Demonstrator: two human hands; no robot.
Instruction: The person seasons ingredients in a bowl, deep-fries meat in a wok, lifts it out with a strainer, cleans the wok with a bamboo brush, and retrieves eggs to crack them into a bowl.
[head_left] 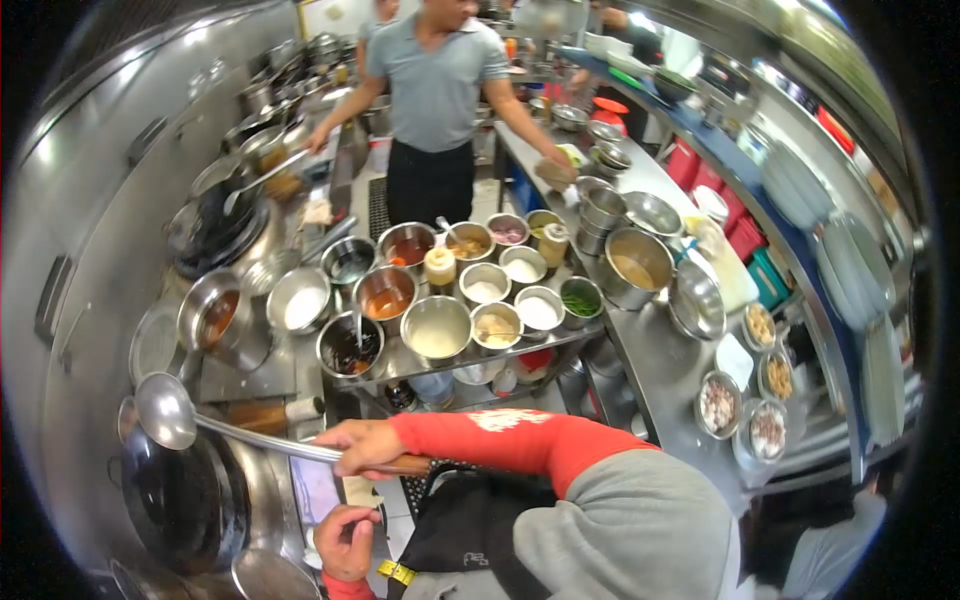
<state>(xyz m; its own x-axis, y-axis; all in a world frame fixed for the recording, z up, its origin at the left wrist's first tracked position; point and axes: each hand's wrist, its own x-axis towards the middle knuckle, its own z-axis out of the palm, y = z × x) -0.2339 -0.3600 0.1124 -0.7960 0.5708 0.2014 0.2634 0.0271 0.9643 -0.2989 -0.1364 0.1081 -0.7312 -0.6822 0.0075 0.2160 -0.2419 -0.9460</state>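
"So, what do we log for our right hand [365, 447]?"

"Gripping: fingers wrapped around the ladle [280, 440] close to its wooden end. The red-sleeved arm [500, 441] reaches across from the right, bent at the elbow, forearm roughly level. The handle slants up toward the left."

"And where do we place the ladle's bowl?"

"At the left, by the far rim of the near dark wok [185, 500], just beside the pot of orange-brown liquid [222, 313]. We cannot tell whether bowl and rim touch."

"Our left hand [345, 542]?"

"Nearer than the right hand and below the ladle handle. We note the fingers loosely curled, wrist raised, a yellow watch [397, 571] at the cuff. We cannot tell whether anything is pinched in it."

"Surroundings?"

"Mid-scene, we record a steel counter [400, 372] bearing metal containers: chopped greens [580, 297] at its right, a dark sauce [350, 352] at its near left. On the right-hand worktop [655, 370] we see small bowls of chopped food [717, 403]. At the far side stands a co-worker [433, 90] in a grey shirt, arms spread."
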